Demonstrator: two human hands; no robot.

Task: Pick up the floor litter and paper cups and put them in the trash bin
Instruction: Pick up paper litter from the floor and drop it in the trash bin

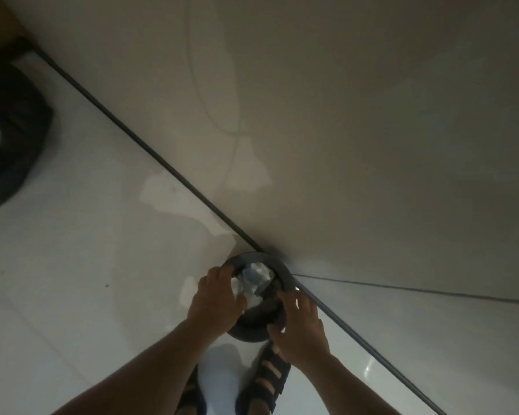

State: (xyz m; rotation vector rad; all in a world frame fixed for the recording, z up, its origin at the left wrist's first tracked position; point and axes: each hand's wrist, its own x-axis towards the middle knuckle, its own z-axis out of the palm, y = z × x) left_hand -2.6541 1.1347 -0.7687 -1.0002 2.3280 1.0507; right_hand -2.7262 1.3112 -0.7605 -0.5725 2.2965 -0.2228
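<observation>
White tile floor [87, 265]: no loose litter shows; open room left and near.
Beige wall [342, 115]: its edge runs just behind the bin and closes the far side.
Trash bin [279, 266]: dark, against the wall.
Left hand [215, 298]: fingers curled over the left rim.
Right hand [300, 324]: grips the near rim.
Litter [256, 277]: crumpled paper, already inside; task seems nearly done.

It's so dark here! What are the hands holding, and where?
The left hand and right hand each grip the trash bin by its rim, on opposite sides.

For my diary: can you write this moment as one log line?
left hand: grips bin rim | right hand: grips rim | paper: inside bin | bin: on floor
</observation>
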